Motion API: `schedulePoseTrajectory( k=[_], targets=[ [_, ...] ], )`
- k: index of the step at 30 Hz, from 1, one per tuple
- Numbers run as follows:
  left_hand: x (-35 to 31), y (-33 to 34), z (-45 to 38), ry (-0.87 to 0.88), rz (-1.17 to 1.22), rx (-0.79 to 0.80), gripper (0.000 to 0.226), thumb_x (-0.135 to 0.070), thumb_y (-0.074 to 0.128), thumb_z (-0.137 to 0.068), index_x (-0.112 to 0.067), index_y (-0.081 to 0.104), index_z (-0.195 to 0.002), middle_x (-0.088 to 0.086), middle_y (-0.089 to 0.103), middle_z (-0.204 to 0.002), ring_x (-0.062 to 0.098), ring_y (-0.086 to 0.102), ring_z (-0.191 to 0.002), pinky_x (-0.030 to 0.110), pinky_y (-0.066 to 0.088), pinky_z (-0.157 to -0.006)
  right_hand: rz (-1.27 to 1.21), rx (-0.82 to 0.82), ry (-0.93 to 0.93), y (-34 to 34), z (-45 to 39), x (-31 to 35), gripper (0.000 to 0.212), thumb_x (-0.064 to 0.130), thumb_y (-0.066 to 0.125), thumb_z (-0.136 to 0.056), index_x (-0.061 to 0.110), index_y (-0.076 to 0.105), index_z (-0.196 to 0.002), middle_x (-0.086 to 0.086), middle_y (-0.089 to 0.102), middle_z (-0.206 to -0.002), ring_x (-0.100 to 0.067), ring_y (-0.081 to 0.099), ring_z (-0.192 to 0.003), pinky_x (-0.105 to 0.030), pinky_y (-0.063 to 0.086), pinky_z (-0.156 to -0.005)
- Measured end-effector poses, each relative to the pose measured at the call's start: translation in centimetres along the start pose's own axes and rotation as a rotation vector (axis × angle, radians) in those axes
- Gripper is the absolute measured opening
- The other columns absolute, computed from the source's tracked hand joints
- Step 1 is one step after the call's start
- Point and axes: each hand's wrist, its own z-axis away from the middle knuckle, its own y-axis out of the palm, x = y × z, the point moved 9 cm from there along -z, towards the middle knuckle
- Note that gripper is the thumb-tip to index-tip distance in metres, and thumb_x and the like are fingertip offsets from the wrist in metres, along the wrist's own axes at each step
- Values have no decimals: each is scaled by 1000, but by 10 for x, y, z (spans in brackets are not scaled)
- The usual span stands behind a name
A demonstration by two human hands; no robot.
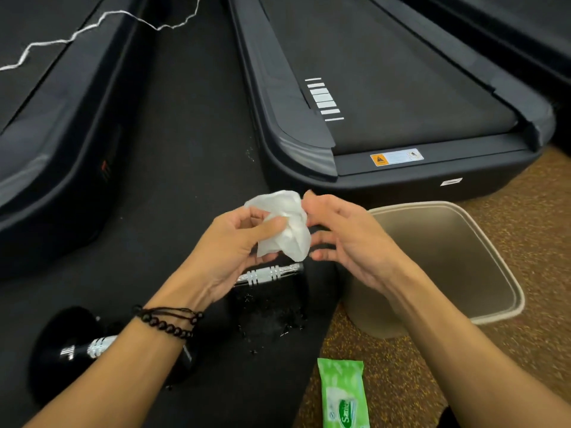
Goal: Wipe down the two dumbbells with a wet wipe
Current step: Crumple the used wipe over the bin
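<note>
The left hand (238,242) is pinching the crumpled white wet wipe (285,225); the right hand (336,239), fingers loosely spread, is touching it. It risks drying before reaching both black chrome-handled dumbbells (268,273).

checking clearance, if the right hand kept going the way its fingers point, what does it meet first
Probably the crumpled white wet wipe that the left hand holds: the right hand points its fingers straight at it, though depth is unclear.
</note>
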Motion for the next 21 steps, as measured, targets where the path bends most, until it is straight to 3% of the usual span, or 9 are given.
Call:
schedulePoseTrajectory(
  k=[3,6,10,13,15,17,19,21],
  targets=[
    [3,-2,-2,-12,16,-13,6,-20,73,-82,-17,68,-81,11,71,-101,18,68,-84,30,54,-67,143,-85,-127,2,0,8,25,28,77,-81,16,70,-103,-17,71,-92,-38,67,-82,-50,57,-75],
    [2,0,-5,-23,40,4,12,-9,69,-86,-14,59,-84,14,68,-97,23,69,-81,33,57,-64,153,-147,-160,-11,2,12,15,13,67,-90,19,73,-102,-25,68,-94,-45,65,-92,-64,53,-78],
    [-3,12,-7,-7,68,51,32,1,65,-88,-17,65,-115,16,70,-93,28,71,-85,40,59,-70,84,-123,-160,-23,10,18,29,-4,53,-89,13,73,-101,-19,71,-93,-28,68,-78,-49,56,-68],
    [-7,22,-10,13,55,32,26,1,61,-92,-13,71,-112,19,70,-109,29,72,-94,38,60,-72,-44,-149,-88,-36,9,9,28,0,46,-90,4,72,-100,-17,72,-95,-26,69,-83,-38,56,-65],
    [-7,28,-13,24,36,7,22,1,59,-93,-8,71,-108,17,70,-113,28,71,-97,36,60,-72,-147,-141,-13,-44,9,0,32,12,46,-86,1,71,-103,-20,70,-105,-31,67,-91,-39,56,-69],
    [-5,38,-15,4,90,11,22,-1,57,-94,-7,71,-111,15,71,-113,27,71,-99,35,60,-72,-131,-135,-24,-49,10,1,26,19,57,-89,3,71,-103,-18,70,-105,-31,66,-92,-40,56,-69],
    [-4,47,-16,-33,138,18,21,-7,58,-95,-6,70,-112,13,72,-112,26,71,-99,37,60,-76,0,-218,-110,-61,12,7,17,14,67,-88,6,73,-103,-18,72,-99,-30,69,-87,-45,57,-74],
    [-4,51,-20,-15,-18,-29,16,-15,65,-93,-7,72,-106,9,73,-104,23,72,-95,37,61,-76,122,-352,-190,-79,18,16,19,4,72,-83,12,73,-101,-24,70,-92,-34,68,-79,-53,57,-74]
  ],
)
